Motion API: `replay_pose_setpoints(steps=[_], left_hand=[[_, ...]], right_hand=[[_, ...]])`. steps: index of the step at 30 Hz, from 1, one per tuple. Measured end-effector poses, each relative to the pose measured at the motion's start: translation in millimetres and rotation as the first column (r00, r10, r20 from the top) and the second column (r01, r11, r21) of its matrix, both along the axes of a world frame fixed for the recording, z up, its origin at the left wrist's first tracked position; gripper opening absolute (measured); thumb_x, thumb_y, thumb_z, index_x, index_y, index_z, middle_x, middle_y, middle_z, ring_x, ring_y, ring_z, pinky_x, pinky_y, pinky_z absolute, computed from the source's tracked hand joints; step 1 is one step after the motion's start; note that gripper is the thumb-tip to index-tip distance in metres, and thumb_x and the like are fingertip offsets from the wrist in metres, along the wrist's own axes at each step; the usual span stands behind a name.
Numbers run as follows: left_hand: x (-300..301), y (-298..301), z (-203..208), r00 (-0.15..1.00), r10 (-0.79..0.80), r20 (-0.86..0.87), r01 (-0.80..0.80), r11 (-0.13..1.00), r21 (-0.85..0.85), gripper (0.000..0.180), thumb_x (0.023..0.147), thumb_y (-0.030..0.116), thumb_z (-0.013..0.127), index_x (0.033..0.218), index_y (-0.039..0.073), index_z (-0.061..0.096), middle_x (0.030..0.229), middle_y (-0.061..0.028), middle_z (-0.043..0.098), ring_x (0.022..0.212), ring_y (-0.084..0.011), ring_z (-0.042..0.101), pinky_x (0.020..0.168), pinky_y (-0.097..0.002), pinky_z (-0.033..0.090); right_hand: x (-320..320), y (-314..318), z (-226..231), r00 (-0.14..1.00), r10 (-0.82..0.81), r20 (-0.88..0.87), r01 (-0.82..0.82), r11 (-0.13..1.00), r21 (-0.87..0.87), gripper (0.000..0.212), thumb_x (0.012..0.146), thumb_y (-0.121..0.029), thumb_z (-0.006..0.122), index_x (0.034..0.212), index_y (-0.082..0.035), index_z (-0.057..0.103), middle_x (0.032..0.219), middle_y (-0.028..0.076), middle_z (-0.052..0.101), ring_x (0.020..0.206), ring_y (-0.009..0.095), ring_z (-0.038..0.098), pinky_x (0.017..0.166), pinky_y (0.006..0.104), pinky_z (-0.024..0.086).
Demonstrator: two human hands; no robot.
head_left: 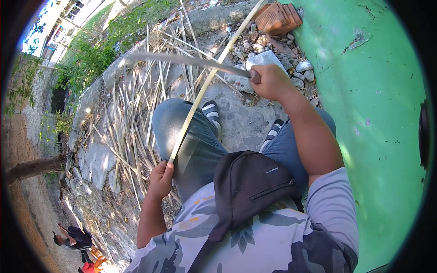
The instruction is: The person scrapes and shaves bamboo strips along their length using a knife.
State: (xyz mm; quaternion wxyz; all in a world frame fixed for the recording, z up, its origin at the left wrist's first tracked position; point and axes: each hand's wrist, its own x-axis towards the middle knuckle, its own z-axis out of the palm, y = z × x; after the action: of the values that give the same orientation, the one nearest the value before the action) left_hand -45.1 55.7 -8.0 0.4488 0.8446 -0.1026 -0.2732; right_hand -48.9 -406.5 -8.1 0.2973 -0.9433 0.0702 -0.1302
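My left hand (160,179) is closed round the near end of a long pale strip, apparently split bamboo (195,107). The strip slants up and away past my left knee, beyond the top edge of the view. In my right hand (272,82) is the handle of a machete (195,60), its long dark blade pointing left and blurred toward the tip. Blade and strip cross in view; whether they touch I cannot tell. Many similar strips (134,113) lie loosely heaped on the ground beyond my left leg.
A green wall (364,113) rises close on my right. Stacked orange clay blocks (278,19) and rubble (302,68) lie at its foot. A tree trunk (36,169) stands at the left. Another person (75,237) is at the lower left, by an orange chair (97,255).
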Motion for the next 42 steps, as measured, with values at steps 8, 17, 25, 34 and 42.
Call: replay_pose_setpoints(steps=[8,17,25,34,42], left_hand=[[2.8,-4.5,10.3,1.000,-0.028,-0.012,0.028,0.998,0.062,0.047,0.104,0.045,0.057,0.082,0.003,0.057,0.070,0.0069,0.045,0.068,-0.0059,0.039,0.059,-0.0273,0.034],[5.6,-3.7,8.6,0.998,-0.039,-0.052,0.041,0.999,0.021,0.049,0.104,0.047,0.057,0.081,0.004,0.056,0.071,0.0062,0.046,0.068,-0.0057,0.038,0.058,-0.0273,0.033],[8.9,-2.8,12.5,0.993,-0.048,-0.110,0.056,0.996,0.069,0.049,0.104,0.045,0.057,0.079,0.003,0.056,0.071,0.0064,0.045,0.068,-0.0058,0.038,0.058,-0.0275,0.033],[7.1,-7.0,15.0,0.999,-0.045,-0.009,0.046,0.996,0.083,0.043,0.103,0.041,0.061,0.083,0.002,0.060,0.069,0.0048,0.048,0.066,-0.0063,0.040,0.057,-0.0282,0.036],[6.9,-17.2,31.6,0.997,-0.048,-0.058,0.061,0.969,0.238,0.038,0.095,0.037,0.072,0.094,-0.001,0.067,0.074,0.0010,0.059,0.071,-0.0084,0.051,0.062,-0.0300,0.043]], right_hand=[[-4.8,7.4,-0.4,0.994,0.063,0.089,-0.051,0.991,-0.122,0.015,0.083,-0.022,0.069,0.082,-0.008,0.064,0.074,0.017,0.066,0.073,0.041,0.066,0.064,0.0494,0.050],[4.8,-49.2,-23.0,0.971,-0.204,-0.125,0.224,0.959,0.175,0.022,0.078,-0.022,0.072,0.092,-0.005,0.070,0.084,0.018,0.071,0.082,0.036,0.070,0.075,0.0440,0.054],[-2.0,3.8,-5.3,0.997,0.046,-0.063,-0.048,0.999,-0.019,0.020,0.078,-0.024,0.073,0.090,-0.008,0.071,0.081,0.015,0.071,0.077,0.038,0.068,0.071,0.0460,0.053],[15.9,-37.0,-33.2,0.985,-0.139,-0.106,0.156,0.972,0.178,0.027,0.077,-0.025,0.074,0.095,-0.006,0.071,0.083,0.019,0.071,0.081,0.039,0.069,0.074,0.0458,0.054],[2.1,-5.4,-13.6,0.998,0.036,0.051,-0.037,0.999,0.018,0.026,0.079,-0.024,0.075,0.084,-0.001,0.064,0.071,0.018,0.065,0.065,0.039,0.062,0.063,0.0448,0.049]])
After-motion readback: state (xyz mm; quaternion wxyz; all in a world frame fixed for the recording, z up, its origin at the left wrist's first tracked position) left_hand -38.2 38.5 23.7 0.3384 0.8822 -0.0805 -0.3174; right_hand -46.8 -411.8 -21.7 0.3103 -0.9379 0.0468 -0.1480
